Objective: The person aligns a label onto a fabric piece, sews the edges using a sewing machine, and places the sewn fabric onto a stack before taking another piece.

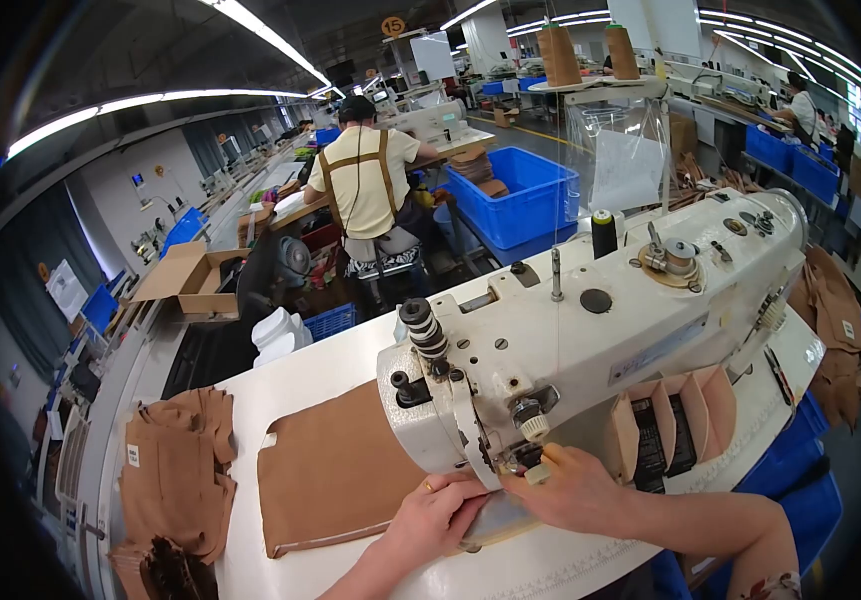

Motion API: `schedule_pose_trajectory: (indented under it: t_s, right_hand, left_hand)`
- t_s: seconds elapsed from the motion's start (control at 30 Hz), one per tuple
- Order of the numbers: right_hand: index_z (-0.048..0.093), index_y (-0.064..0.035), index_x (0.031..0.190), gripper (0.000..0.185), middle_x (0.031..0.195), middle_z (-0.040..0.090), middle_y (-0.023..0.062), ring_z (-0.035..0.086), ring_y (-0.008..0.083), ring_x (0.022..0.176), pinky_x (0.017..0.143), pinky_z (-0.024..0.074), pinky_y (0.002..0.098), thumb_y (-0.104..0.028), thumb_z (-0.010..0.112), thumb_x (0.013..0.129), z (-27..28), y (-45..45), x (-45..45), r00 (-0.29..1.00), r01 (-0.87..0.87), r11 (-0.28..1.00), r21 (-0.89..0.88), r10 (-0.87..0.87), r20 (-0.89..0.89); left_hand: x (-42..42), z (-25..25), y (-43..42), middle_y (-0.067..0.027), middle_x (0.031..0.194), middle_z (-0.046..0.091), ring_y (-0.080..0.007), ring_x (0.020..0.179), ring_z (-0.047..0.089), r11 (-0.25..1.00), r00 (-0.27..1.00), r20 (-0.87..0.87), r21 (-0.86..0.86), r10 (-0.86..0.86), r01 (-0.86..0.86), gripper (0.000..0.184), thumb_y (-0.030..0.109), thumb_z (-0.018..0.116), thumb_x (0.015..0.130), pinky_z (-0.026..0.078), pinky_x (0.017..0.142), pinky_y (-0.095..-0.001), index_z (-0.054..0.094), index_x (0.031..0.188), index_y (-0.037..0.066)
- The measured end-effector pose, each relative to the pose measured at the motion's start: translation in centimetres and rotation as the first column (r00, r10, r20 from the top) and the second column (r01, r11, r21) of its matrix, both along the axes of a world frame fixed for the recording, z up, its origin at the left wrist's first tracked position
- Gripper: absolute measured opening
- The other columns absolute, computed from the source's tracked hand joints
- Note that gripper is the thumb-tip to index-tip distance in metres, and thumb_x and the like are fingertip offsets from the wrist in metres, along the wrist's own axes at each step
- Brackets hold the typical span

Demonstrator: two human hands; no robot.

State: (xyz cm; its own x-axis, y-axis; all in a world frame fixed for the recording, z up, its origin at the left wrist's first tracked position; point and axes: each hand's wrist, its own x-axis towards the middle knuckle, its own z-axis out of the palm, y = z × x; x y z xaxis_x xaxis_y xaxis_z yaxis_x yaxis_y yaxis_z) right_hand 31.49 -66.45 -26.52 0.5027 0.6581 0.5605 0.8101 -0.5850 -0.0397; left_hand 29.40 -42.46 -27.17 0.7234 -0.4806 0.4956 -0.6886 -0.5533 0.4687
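Observation:
A white sewing machine (590, 320) stands across the table in front of me. Under its head, by the needle area, my left hand (430, 518) has its fingers pinched together, and the machine head hides what they hold, if anything. My right hand (575, 490) is close beside it, to the right of the needle bar. Its fingers are curled by a small pale part below the tension dial (532, 418), and I cannot make out what is in them. A flat brown fabric panel (335, 470) lies left of the machine head, just beyond my left hand.
Stacked brown pieces (175, 470) lie at the table's left edge. A pink divided holder (675, 420) with black items and tweezers (778, 375) sit right of the machine. Ahead, a person (365, 180) sits near a blue bin (515, 195). Thread cones (557, 55) stand above.

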Motion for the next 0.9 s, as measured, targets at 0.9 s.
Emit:
schedule_pose_trajectory:
  t_s: [0.9]
  right_hand:
    - [0.072,-0.0144,0.111,0.033,0.094,0.060,0.0081,0.063,0.0236,0.088,0.072,0.0537,0.0343,-0.015,0.067,0.079,-0.8,-0.2,-0.4,0.998,-0.005,1.000,-0.017,0.004,-0.058]
  left_hand:
    - [-0.1,0.2,-0.8,-0.0026,0.108,0.069,-0.0222,0.103,0.062,0.990,0.989,0.058,-0.035,0.136,-0.135,0.026,0.007,0.075,0.084,0.052,0.085,-0.0375,0.070,0.109,0.011]
